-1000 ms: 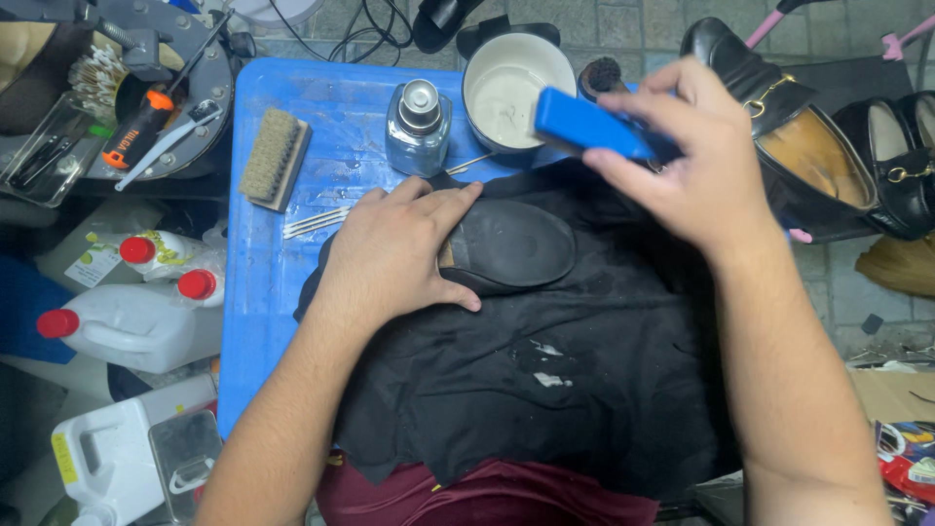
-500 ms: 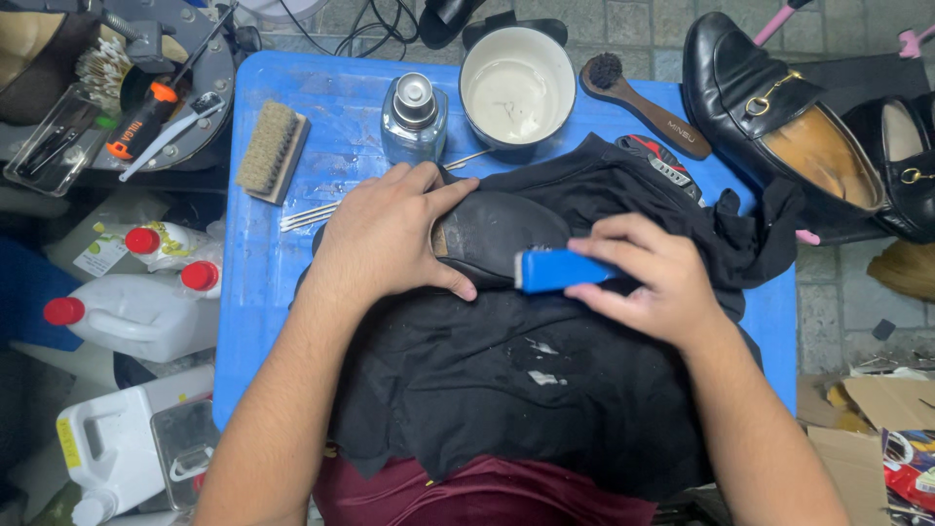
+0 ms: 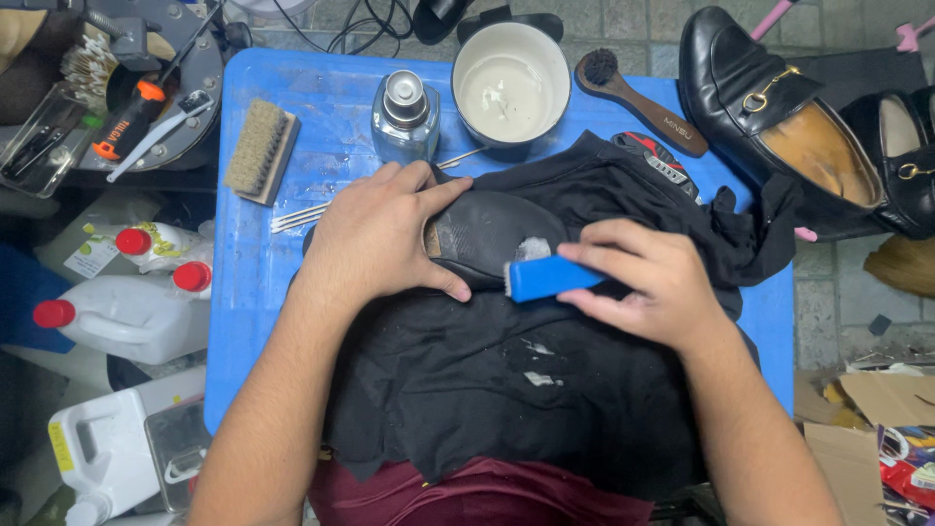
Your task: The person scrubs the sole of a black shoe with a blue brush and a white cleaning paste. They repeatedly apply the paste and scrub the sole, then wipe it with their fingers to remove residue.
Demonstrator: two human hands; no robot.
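You work over a bright blue plastic table, and most of it is covered by a crumpled black cloth that spreads from your lap to the far edge. On the cloth lies a black shoe turned sole-up, a patch of white foam near the middle of its sole, while the rest of the sole looks dark and bare, so the scrubbing seems only partly done. Your left hand presses down on the heel end, fingers spread and curled around the shoe to steady it. Your right hand grips a small blue-handled brush, fingers closed around it, its head touching the foamy spot. Beyond the cloth stand a round white bowl of cleaning foam and a clear glass bottle with a metal cap; a pale bristle brush lies to the left.
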